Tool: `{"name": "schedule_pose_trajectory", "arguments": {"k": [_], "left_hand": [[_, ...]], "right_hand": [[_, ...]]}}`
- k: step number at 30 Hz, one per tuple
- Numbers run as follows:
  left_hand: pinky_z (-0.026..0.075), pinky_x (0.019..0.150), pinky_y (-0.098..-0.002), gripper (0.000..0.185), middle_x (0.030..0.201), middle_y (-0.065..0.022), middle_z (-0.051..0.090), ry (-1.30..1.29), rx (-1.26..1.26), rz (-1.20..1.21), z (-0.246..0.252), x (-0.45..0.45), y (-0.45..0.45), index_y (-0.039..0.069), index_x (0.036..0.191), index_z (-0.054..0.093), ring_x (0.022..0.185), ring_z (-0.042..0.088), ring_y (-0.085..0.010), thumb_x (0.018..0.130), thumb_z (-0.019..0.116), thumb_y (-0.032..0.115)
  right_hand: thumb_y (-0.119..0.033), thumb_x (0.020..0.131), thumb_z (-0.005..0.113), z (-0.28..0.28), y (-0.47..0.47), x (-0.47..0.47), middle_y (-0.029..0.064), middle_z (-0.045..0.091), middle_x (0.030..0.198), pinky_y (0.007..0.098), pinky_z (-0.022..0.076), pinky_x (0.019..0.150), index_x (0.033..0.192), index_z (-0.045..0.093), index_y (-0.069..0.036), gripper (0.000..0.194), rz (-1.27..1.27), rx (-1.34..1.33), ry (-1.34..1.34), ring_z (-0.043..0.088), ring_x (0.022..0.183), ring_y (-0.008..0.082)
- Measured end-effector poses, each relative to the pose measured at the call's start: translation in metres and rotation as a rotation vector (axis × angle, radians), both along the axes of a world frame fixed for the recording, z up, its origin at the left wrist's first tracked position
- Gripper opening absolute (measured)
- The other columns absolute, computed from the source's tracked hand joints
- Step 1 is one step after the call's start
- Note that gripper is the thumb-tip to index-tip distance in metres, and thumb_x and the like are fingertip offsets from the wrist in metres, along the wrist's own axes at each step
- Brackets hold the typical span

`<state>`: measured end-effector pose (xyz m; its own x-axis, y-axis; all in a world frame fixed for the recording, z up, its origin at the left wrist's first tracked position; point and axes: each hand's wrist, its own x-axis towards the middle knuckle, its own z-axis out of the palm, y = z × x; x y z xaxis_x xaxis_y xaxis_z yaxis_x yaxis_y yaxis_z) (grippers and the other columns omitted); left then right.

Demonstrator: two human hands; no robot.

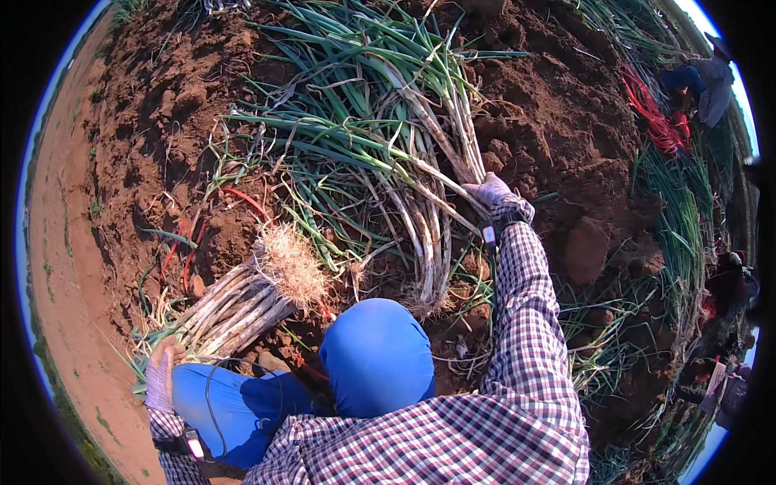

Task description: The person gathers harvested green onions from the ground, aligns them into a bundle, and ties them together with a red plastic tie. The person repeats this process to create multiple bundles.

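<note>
My right hand (490, 193) is closed around the white stems of a few long green onions (462, 130), their leaves spread to the upper left over a larger loose pile (339, 79). More stalks lie just left of that hand, with their roots (427, 300) near my knee. At the lower left, my left hand (162, 364) rests against a thick bundle of green onions (233, 309) where the stems turn to leaf. The bundle's pale, bushy roots (291, 264) face right. How firmly the left fingers grip is hidden.
Red ties (187, 248) lie on the brown soil behind the bundle. My blue-clad knee (379, 357) stands between my arms. At the right are rows of pulled onions (679, 224), a heap of red ties (658, 124) and several people, one bent over (712, 79). A dirt track (66, 242) runs along the left.
</note>
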<state>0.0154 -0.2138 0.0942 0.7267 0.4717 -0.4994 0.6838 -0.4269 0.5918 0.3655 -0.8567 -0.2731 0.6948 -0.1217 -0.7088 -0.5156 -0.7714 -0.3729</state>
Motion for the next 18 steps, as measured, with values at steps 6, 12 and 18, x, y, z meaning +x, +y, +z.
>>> {"name": "schedule_pose_trajectory", "arguments": {"k": [6, 12, 18], "left_hand": [[0.052, 0.093, -0.0340, 0.080, 0.115, -0.0151, 0.066, -0.039, 0.038, -0.062, -0.003, -0.014, 0.015, -0.007, 0.139, 0.050, 0.106, 0.063, -0.0203, 0.099, 0.056, 0.061], [0.052, 0.094, -0.0345, 0.071, 0.114, -0.0153, 0.068, -0.098, 0.060, -0.072, -0.002, -0.029, 0.025, -0.006, 0.138, 0.053, 0.106, 0.063, -0.0210, 0.102, 0.053, 0.055], [0.051, 0.093, -0.0335, 0.065, 0.113, -0.0141, 0.068, -0.113, 0.037, -0.075, 0.000, -0.035, 0.028, -0.004, 0.139, 0.054, 0.104, 0.063, -0.0198, 0.104, 0.054, 0.050]], "right_hand": [[-0.039, 0.082, 0.073, 0.026, 0.037, -0.027, 0.0209, 0.071, 0.115, 0.0387, 0.0543, 0.090, 0.127, 0.063, 0.002, 0.062, 0.046, 0.193, 0.010, 0.070, 0.104, 0.0320], [-0.034, 0.089, 0.073, 0.057, 0.121, -0.101, 0.0154, 0.074, 0.105, 0.0379, 0.0552, 0.083, 0.124, 0.065, -0.002, 0.048, -0.160, 0.644, -0.187, 0.070, 0.092, 0.0260], [-0.039, 0.101, 0.059, 0.057, 0.170, -0.163, 0.0114, 0.073, 0.097, 0.0383, 0.0542, 0.084, 0.123, 0.067, -0.011, 0.036, -0.169, 0.367, -0.193, 0.069, 0.091, 0.0246]]}}
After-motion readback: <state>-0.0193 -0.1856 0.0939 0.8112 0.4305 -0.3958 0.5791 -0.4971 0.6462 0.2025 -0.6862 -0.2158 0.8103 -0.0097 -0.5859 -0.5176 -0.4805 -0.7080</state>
